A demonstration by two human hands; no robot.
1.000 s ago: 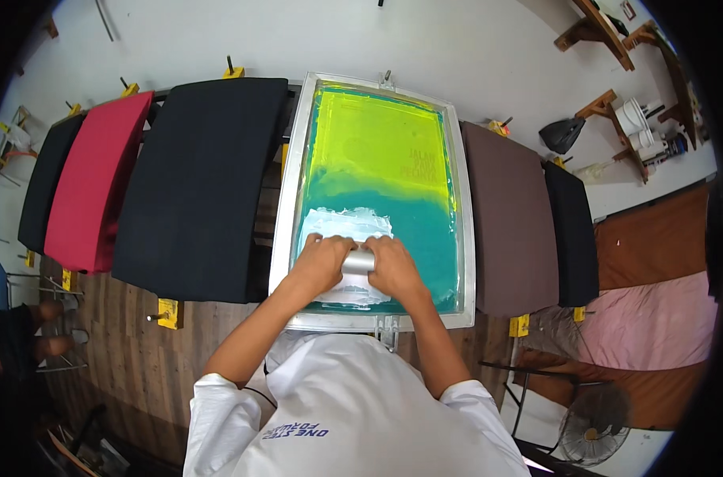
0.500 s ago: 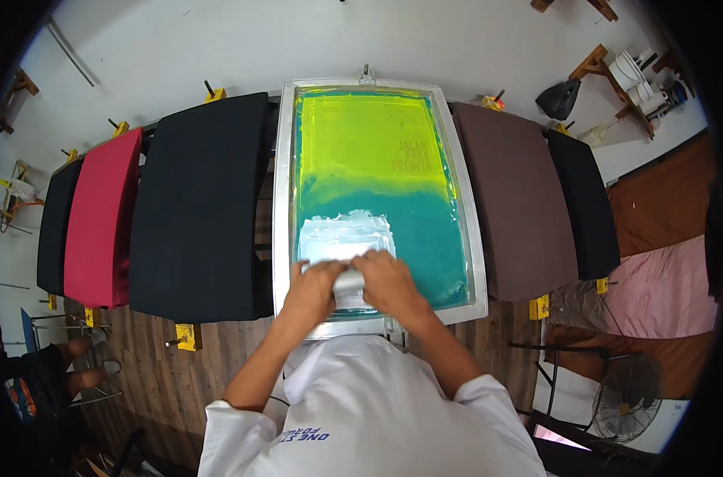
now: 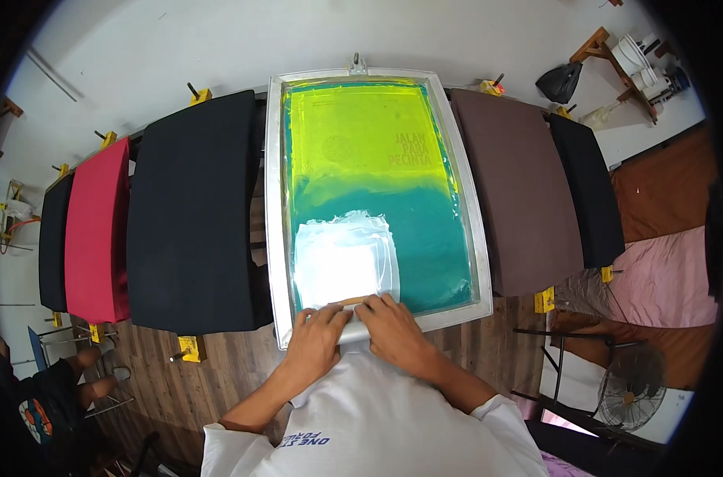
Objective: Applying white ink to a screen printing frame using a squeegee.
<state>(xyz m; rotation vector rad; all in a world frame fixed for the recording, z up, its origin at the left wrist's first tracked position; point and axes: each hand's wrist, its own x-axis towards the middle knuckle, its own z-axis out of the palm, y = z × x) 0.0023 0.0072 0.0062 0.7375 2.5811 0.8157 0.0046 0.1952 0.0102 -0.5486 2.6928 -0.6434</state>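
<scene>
Head view: the left hand (image 3: 317,335) and right hand (image 3: 389,328), equally near, close a pinching grip around the tan-edged, bar-shaped squeegee (image 3: 353,301), its long axis crosswise at the near end of the silver-framed, teal-and-lime mesh screen (image 3: 430,246), the white ink patch (image 3: 344,258) just beyond it.

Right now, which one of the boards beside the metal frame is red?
The red board, second from the left, lying between the leftmost black board and the larger-looking black board. All the others are black or brown.
</scene>
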